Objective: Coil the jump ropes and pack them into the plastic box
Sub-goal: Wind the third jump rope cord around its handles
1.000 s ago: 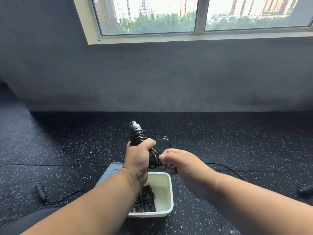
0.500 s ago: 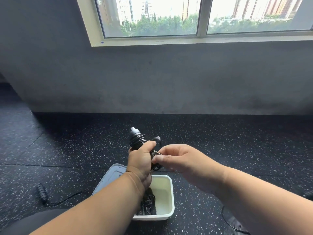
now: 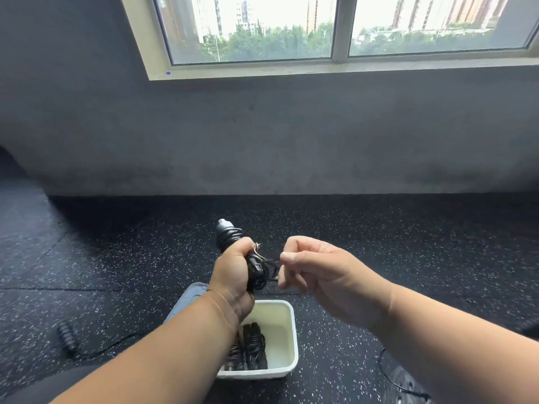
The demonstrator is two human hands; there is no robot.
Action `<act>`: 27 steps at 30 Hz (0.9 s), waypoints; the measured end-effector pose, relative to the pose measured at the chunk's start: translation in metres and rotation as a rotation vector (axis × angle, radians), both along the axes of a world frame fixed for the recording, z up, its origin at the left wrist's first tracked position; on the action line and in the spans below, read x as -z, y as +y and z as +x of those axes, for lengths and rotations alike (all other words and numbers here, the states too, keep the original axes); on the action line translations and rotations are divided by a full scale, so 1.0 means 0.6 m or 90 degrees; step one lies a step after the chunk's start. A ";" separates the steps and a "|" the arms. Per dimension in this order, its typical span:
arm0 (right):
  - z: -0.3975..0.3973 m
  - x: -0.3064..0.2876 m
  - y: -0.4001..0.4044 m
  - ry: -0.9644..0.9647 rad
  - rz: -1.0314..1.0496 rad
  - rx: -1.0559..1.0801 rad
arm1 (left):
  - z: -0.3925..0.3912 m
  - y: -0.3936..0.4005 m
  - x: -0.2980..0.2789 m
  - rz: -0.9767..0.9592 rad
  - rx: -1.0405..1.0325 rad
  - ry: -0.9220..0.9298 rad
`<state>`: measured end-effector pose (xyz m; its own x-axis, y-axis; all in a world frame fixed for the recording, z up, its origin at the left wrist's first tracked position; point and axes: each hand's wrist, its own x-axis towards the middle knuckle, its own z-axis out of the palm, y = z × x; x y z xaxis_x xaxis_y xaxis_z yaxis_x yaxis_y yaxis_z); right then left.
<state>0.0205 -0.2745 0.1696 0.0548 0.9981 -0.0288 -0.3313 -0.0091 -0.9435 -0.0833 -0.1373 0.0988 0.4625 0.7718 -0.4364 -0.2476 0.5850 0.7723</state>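
My left hand point(image 3: 233, 275) grips the black jump rope handles point(image 3: 229, 236), held upright with cord wound around them, above the white plastic box point(image 3: 284, 313). My right hand point(image 3: 315, 272) pinches the thin cord end point(image 3: 269, 260) just right of the handles and holds it taut. Inside the box lies a coiled black jump rope point(image 3: 250, 345). My left forearm hides the box's left side.
A grey lid point(image 3: 186, 298) lies against the box's left side. Another black handle point(image 3: 65, 338) with its cord lies on the speckled floor at the left. A loose cord point(image 3: 388, 371) runs along the floor at lower right. A dark wall with a window stands ahead.
My right hand has moved up and to the right, drawing the cord away from the handles. The loose loop beside the handles has shrunk tight.
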 end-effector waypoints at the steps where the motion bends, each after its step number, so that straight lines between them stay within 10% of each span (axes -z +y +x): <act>1: -0.001 0.000 -0.001 0.035 0.003 -0.010 | 0.001 -0.001 -0.006 -0.016 -0.008 -0.004; 10: 0.011 -0.007 0.003 0.232 -0.058 0.192 | 0.019 -0.007 -0.006 0.003 -0.146 -0.015; 18: -0.008 -0.018 -0.012 -0.220 0.068 0.009 | 0.020 -0.018 -0.009 0.042 -0.240 0.021; 22: -0.005 -0.042 -0.004 0.000 -0.071 -0.034 | 0.006 -0.003 0.009 0.079 -0.298 0.123; 27: 0.028 -0.061 0.003 -0.011 -0.169 -0.051 | 0.003 -0.008 0.019 0.160 -0.230 0.221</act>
